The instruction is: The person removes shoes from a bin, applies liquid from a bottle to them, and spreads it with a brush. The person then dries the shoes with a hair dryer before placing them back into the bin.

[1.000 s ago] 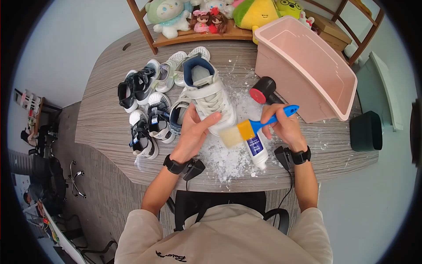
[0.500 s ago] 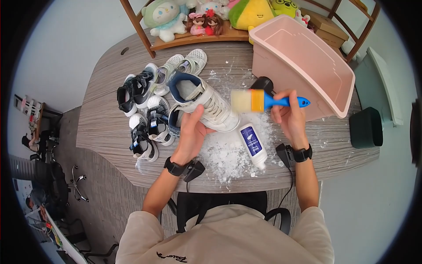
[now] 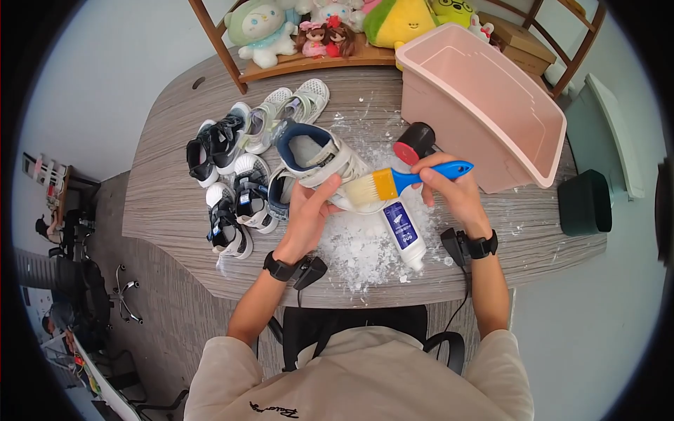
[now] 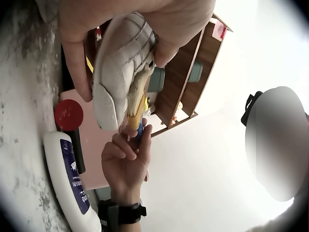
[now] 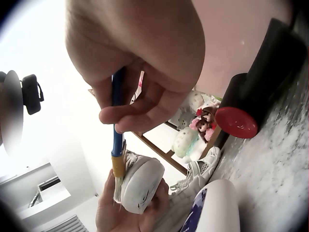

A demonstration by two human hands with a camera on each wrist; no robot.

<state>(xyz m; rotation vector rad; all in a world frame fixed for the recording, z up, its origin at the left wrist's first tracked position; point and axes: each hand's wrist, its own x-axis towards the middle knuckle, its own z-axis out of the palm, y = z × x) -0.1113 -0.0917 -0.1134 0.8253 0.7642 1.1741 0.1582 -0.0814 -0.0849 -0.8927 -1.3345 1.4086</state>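
My left hand [image 3: 307, 216] grips a white high-top shoe [image 3: 337, 167] with a dark blue lining, holding it tilted over the table with its toe towards the right. In the left wrist view, fingers and thumb lie on either side of the shoe [image 4: 108, 94]. My right hand [image 3: 455, 200] holds a paintbrush [image 3: 385, 184] by its blue handle; its pale bristles lie against the laced front of the shoe. Just below the brush, a white bottle [image 3: 404, 231] with a dark blue label lies on the table.
White residue [image 3: 358, 256] covers the table's middle. Several other shoes [image 3: 228, 137] stand in rows at left. A black tool with a round red end [image 3: 414, 143] lies by the pink bin [image 3: 484, 112]. Plush toys [image 3: 263, 31] sit on a wooden shelf behind.
The shoe has tilted over and shifted left in my left hand. The brush lifted off to the right half a second ago and is now back against the shoe.
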